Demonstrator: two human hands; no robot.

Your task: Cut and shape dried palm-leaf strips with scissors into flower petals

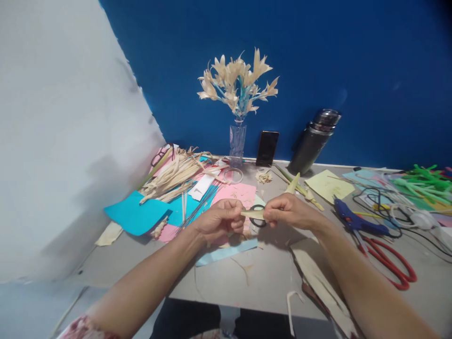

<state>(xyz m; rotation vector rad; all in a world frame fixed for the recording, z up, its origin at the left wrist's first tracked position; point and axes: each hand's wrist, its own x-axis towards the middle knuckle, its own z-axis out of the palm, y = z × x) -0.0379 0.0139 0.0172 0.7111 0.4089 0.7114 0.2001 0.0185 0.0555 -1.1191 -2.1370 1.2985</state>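
Observation:
Between my two hands stretches a short, pale husk strip, cream to yellow-green in colour. My left hand pinches its left end with thumb and fingers closed. The right end is gripped by my right hand, also closed. A pointed piece of the same pale husk sticks up beyond the right hand. Just behind the strip show the black loop handles of a pair of scissors; their blades are hidden. Pink paper with small scraps lies under and behind the hands.
Husk flowers stand in a clear bottle by the blue wall, near a phone and a leaning flask. A husk bundle lies left; a glue gun and red-handled scissors lie right.

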